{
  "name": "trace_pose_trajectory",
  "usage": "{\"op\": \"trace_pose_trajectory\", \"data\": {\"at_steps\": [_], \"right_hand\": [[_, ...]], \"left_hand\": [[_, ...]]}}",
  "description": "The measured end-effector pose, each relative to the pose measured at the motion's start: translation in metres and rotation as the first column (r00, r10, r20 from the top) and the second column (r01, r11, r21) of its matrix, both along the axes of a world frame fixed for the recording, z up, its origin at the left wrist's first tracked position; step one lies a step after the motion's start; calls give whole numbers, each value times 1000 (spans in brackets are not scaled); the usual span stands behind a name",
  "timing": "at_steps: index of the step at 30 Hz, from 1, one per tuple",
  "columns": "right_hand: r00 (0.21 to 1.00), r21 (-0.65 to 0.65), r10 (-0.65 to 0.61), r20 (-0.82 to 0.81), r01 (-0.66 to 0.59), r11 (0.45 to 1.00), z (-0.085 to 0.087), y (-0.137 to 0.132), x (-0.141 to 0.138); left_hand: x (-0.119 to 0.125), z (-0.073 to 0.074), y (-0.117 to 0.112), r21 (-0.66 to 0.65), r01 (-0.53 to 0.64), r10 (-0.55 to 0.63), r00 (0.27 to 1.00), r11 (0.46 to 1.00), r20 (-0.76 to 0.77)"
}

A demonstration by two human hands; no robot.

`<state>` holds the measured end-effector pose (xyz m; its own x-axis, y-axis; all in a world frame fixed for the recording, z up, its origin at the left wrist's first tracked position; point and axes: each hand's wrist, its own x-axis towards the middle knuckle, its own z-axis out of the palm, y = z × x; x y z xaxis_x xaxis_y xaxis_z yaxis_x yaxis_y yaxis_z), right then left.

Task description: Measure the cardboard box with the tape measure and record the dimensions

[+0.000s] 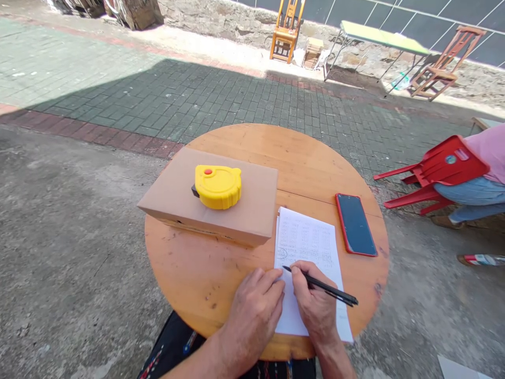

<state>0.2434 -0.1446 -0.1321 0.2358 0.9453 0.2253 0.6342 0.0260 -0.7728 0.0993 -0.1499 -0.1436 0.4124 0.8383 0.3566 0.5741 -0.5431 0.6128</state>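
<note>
Both forearms reach in over the near edge of the round wooden table (221, 263). The left hand (252, 313) lies flat and loosely open, fingertips pinning the white printed paper sheet (305, 242). The right hand (313, 302) is curled closed around a slim black pen (321, 286), its tip on the sheet.

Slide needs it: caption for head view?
Right hand holds pen on paper, left hand at its edge; tape measure on cardboard box.
</note>
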Motion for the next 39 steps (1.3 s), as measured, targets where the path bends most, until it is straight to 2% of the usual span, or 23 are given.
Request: {"op": "trace_pose_trajectory", "data": {"at_steps": [10, 18, 30, 39], "right_hand": [[999, 74, -14, 36, 11, 997, 5, 1, 0], [999, 30, -31, -33, 32, 999, -1, -2, 2], [1000, 58, -27, 10, 26, 998, 1, -1, 0], [999, 21, -28, -14, 29, 999, 0, 0, 2]], "left_hand": [[0, -2, 0, 2, -3, 3, 1000, 1000, -3], [0, 0, 0, -9, 13, -14, 999, 1000, -53], [0, 0, 0, 0, 5, -5, 999, 1000, -48], [0, 1, 0, -33, 16, -18, 999, 999, -48]]}}
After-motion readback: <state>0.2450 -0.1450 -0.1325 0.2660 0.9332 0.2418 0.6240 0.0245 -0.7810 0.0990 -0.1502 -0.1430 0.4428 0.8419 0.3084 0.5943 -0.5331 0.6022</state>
